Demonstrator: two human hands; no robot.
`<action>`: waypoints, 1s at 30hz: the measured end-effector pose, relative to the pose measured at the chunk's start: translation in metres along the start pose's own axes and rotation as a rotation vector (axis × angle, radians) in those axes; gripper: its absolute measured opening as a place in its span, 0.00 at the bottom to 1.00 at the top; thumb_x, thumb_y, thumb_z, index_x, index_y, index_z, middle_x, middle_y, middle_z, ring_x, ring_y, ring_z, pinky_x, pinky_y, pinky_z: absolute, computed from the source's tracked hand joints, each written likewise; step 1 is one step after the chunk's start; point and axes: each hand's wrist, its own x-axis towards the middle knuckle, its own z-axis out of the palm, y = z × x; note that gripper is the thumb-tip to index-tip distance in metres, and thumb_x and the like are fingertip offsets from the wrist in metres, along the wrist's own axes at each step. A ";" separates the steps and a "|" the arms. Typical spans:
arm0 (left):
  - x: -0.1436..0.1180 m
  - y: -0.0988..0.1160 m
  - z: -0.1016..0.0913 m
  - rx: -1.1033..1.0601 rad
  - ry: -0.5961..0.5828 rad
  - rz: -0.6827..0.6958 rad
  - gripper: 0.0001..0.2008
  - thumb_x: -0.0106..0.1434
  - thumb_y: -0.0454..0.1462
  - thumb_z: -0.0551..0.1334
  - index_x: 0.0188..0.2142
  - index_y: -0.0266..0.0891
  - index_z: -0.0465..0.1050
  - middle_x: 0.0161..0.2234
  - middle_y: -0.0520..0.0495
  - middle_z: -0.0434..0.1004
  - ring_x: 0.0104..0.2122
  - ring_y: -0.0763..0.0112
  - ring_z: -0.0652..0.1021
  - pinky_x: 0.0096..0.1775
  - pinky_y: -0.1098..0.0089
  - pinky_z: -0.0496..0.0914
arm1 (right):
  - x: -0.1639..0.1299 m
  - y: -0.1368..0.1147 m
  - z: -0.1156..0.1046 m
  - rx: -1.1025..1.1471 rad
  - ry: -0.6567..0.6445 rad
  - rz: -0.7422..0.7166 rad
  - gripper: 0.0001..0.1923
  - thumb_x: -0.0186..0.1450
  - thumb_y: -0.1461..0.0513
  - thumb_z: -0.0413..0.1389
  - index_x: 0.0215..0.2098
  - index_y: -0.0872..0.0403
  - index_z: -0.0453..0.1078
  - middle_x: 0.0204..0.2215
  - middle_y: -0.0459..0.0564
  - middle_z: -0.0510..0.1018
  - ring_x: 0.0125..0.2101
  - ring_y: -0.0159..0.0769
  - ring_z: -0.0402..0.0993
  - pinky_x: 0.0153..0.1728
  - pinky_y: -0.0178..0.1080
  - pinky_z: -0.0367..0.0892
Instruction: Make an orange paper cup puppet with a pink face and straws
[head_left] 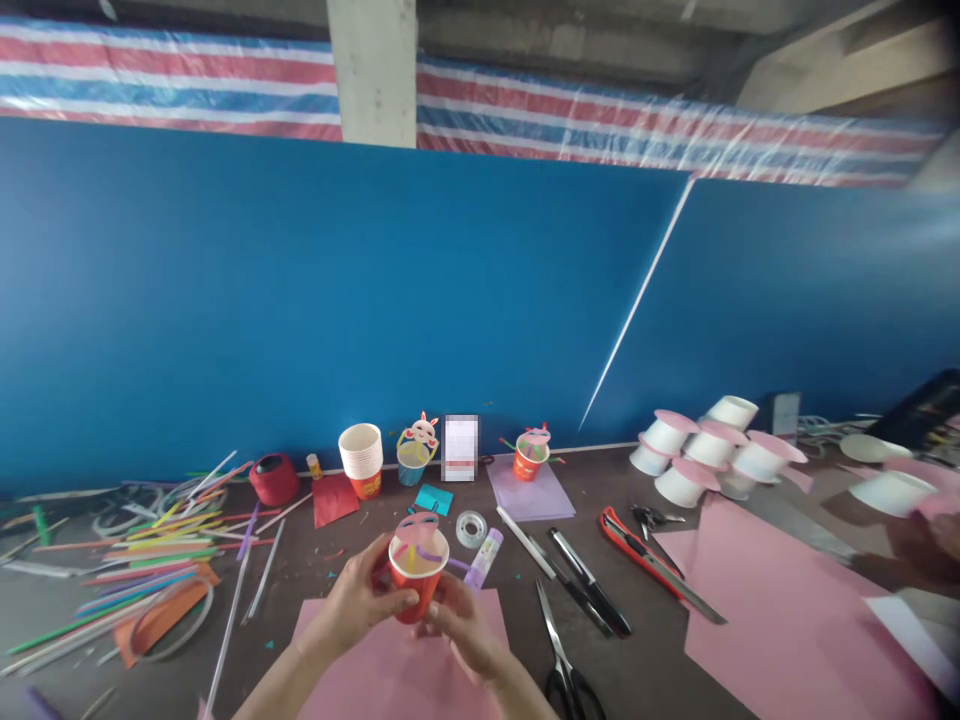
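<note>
Both of your forearms enter from the lower edge and meet at centre, above a pink paper sheet [375,670] lying flat on the dark table [315,570]. Your left hand [356,600] wraps the near left side of a red paper cup [416,580], thumb laid across the cup wall just under the rim. Your right hand [465,630] sits low at the cup's right base, fingers curled around it; both hands are closed on the cup, which is held upright, just above the sheet. The cup is a smooth tapered cone with a pale interior; thin purple and yellow straw strips [429,553] arch over its mouth, and a pink cut-out stands at the far rim. Just behind lie a clear tape roll [471,528] and a lilac glue stick [484,557]. To the left, thin coloured straws [150,560] lie scattered; to the right, black-handled scissors [562,660] lie blades away from you.
</note>
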 end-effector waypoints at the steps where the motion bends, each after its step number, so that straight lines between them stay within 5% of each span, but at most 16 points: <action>1: 0.000 -0.001 0.001 -0.005 -0.002 0.009 0.23 0.44 0.38 0.69 0.41 0.36 0.69 0.32 0.47 0.75 0.31 0.67 0.72 0.30 0.74 0.65 | 0.000 0.001 0.001 -0.009 0.011 -0.003 0.27 0.52 0.47 0.58 0.45 0.51 0.67 0.35 0.51 0.74 0.31 0.37 0.71 0.31 0.39 0.67; 10: -0.017 -0.008 -0.005 -0.208 -0.083 0.006 0.27 0.46 0.39 0.68 0.47 0.37 0.67 0.35 0.46 0.74 0.35 0.65 0.72 0.34 0.71 0.66 | 0.001 0.002 0.001 -0.127 0.016 0.030 0.25 0.56 0.48 0.55 0.44 0.56 0.68 0.32 0.54 0.77 0.28 0.38 0.75 0.23 0.35 0.67; 16: -0.042 -0.030 0.008 -0.646 0.074 -0.058 0.24 0.53 0.47 0.62 0.48 0.40 0.67 0.43 0.40 0.73 0.42 0.60 0.72 0.40 0.63 0.66 | 0.000 0.008 0.002 -0.049 0.050 0.003 0.22 0.60 0.50 0.53 0.45 0.56 0.65 0.31 0.53 0.76 0.27 0.38 0.76 0.22 0.35 0.68; 20: -0.047 -0.037 0.039 -0.715 0.016 -0.014 0.29 0.48 0.49 0.66 0.48 0.39 0.67 0.38 0.42 0.73 0.34 0.63 0.74 0.33 0.66 0.67 | -0.002 0.013 0.009 -0.074 0.025 -0.008 0.20 0.60 0.50 0.53 0.43 0.55 0.65 0.32 0.52 0.75 0.26 0.36 0.75 0.22 0.35 0.68; 26: -0.037 -0.036 0.051 -0.695 0.199 -0.058 0.22 0.55 0.48 0.60 0.45 0.39 0.66 0.25 0.51 0.71 0.16 0.78 0.66 0.17 0.77 0.58 | -0.002 0.010 0.014 -0.276 -0.013 0.076 0.21 0.59 0.47 0.51 0.42 0.54 0.63 0.24 0.47 0.75 0.20 0.34 0.74 0.19 0.33 0.66; 30: -0.038 -0.036 0.044 -0.762 0.282 -0.030 0.19 0.56 0.42 0.61 0.47 0.40 0.67 0.34 0.46 0.76 0.27 0.72 0.74 0.28 0.74 0.67 | -0.009 -0.016 -0.002 -0.550 -0.020 0.231 0.24 0.53 0.46 0.56 0.39 0.55 0.65 0.21 0.45 0.74 0.16 0.31 0.71 0.14 0.29 0.58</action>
